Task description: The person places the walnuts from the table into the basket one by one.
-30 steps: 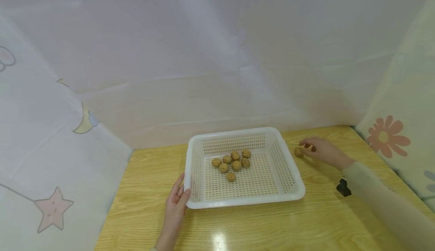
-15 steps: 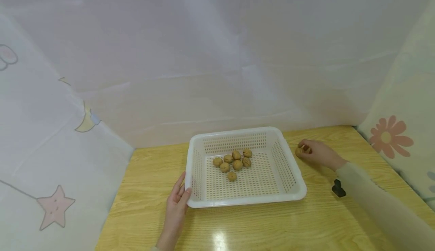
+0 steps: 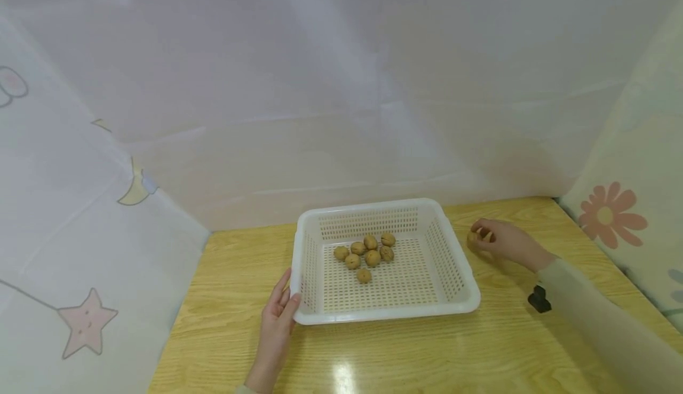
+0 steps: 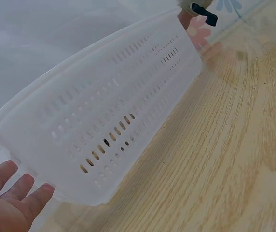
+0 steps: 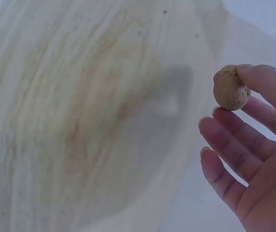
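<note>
A white perforated plastic basket [image 3: 385, 318] sits on the table, with several walnuts [image 3: 372, 258] in a loose cluster on its floor. At its near left corner my left hand [image 3: 276, 317] holds the rim, thumb on top. In the left wrist view the fingertips [image 4: 44, 190] rest against the outer wall below that rim. To the right of the basket, my right hand [image 3: 507, 242] pinches a single walnut [image 5: 230, 88]. The thumb presses that walnut from one side and the index finger is partly hidden behind it; the other fingers are spread below.
A light wood table [image 3: 427, 358] carries everything. A pale sheet [image 3: 341, 115] stands upright behind it, and printed sheets flank it left and right. A black device [image 3: 539, 299] sits at the right sleeve.
My right fingers have closed round the walnut on the right, which lay by the fingertips one second ago. The left hand and the basket stay in place.
</note>
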Tool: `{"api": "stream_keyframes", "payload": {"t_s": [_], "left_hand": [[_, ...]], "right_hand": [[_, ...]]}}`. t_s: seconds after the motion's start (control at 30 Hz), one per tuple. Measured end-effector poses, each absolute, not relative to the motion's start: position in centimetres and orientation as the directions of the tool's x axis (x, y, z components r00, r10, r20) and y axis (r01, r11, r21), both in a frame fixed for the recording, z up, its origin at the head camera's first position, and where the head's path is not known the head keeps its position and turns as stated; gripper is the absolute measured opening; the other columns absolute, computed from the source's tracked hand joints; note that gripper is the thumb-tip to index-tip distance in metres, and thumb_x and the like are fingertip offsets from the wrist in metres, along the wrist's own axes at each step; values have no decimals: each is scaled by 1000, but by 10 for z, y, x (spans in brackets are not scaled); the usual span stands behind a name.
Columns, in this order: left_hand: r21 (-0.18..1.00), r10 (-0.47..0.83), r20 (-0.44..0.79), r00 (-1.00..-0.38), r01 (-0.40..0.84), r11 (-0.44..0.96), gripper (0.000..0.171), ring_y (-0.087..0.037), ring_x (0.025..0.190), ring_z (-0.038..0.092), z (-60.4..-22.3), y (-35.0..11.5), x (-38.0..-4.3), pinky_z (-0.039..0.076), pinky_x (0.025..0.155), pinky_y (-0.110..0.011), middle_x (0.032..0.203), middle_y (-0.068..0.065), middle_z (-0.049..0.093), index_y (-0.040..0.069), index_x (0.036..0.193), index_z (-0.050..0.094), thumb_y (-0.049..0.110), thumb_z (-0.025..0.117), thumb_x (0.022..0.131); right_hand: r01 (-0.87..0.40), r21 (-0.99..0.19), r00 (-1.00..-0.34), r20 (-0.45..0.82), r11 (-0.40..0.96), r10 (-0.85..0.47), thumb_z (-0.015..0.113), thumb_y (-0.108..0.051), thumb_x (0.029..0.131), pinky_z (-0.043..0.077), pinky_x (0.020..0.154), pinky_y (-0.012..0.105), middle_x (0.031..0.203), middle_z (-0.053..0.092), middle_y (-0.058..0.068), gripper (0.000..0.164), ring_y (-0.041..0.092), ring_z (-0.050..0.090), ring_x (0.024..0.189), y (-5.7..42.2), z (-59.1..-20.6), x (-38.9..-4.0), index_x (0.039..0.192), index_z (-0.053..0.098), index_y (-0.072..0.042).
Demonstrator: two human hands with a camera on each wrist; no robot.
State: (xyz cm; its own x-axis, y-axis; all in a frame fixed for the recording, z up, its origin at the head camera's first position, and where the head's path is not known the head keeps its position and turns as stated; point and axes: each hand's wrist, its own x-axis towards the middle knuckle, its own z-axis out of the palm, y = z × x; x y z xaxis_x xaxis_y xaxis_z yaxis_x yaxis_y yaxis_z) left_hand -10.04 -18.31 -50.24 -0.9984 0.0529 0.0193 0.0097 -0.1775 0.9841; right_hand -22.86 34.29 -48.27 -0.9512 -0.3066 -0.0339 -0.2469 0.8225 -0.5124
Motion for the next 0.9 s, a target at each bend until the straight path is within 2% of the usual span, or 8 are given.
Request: {"api": "stream_keyframes", "payload": {"t_s": [0.3, 0.57, 0.73, 0.9], "left_hand": [[983, 48, 18, -999, 9, -183, 63, -29, 141, 50, -503, -183, -100, 51, 108, -41, 165, -19, 36, 8, 165, 25, 16, 53, 110], [983, 40, 17, -999, 10, -182, 63, -26, 138, 54, -502, -183, -100, 52, 107, -41, 163, -21, 37, 7, 165, 24, 14, 53, 110], [984, 38, 5, -999, -2, -179, 63, -25, 139, 54, -502, -183, -100, 51, 108, -40, 164, -20, 37, 8, 165, 24, 15, 54, 109], [985, 41, 0, -999, -7, -175, 64, -29, 140, 51, -502, -183, -100, 51, 108, -41, 164, -19, 37, 9, 165, 25, 17, 55, 109]], "right_hand": [[-326, -424, -939, 43, 845, -340, 71, -34, 101, 54, 65, 31, 103, 71, 4, 37, 13, 62, 80, 338, -447, -212, 122, 66, -4], [-382, -378, -921, 82, 843, -381, 71, -36, 100, 55, 67, 30, 101, 69, -2, 33, 11, 62, 83, 326, -414, -202, 120, 67, -10], [-421, -401, -903, 99, 813, -419, 72, -35, 100, 54, 64, 27, 100, 68, -7, 27, 10, 62, 85, 312, -396, -200, 118, 69, -14], [-427, -417, -896, 76, 803, -437, 72, -39, 100, 53, 66, 27, 103, 68, -9, 32, 9, 61, 89, 296, -382, -202, 122, 68, -17]]}}
